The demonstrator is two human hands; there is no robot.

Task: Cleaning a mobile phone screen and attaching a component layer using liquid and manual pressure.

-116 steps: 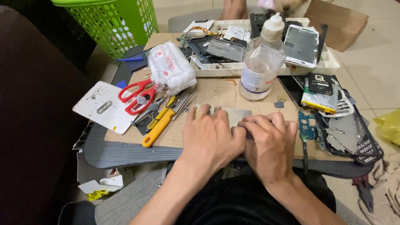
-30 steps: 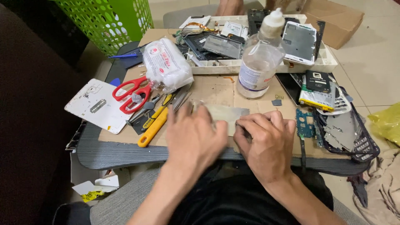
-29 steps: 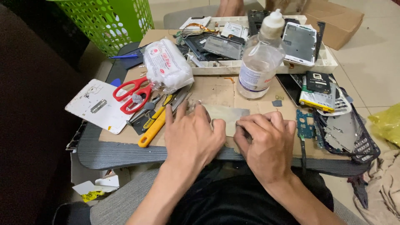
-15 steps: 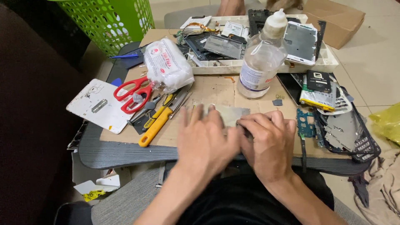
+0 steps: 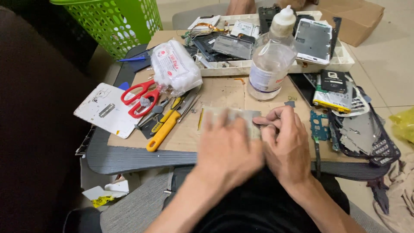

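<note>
Both hands rest on the near edge of a cardboard-topped work board [image 5: 217,92]. My left hand [image 5: 227,146] is blurred and lies palm down over a flat grey metal piece [image 5: 246,116], covering most of it. My right hand [image 5: 286,144] presses the right end of the same piece with curled fingers. Whether either hand grips the piece or only presses it flat is unclear. A clear plastic bottle with a white nozzle cap [image 5: 272,58] stands just beyond the hands.
Red-handled scissors [image 5: 139,97], a yellow-handled tool [image 5: 163,131] and a pack of white wipes [image 5: 174,67] lie left. A white tray of phone parts [image 5: 267,64] sits behind. Circuit boards and a keypad frame [image 5: 366,138] lie right. A green basket [image 5: 116,21] stands far left.
My left hand has slid back and forth over the grey piece and is now blurred with motion. My right hand has stayed at the piece's right end.
</note>
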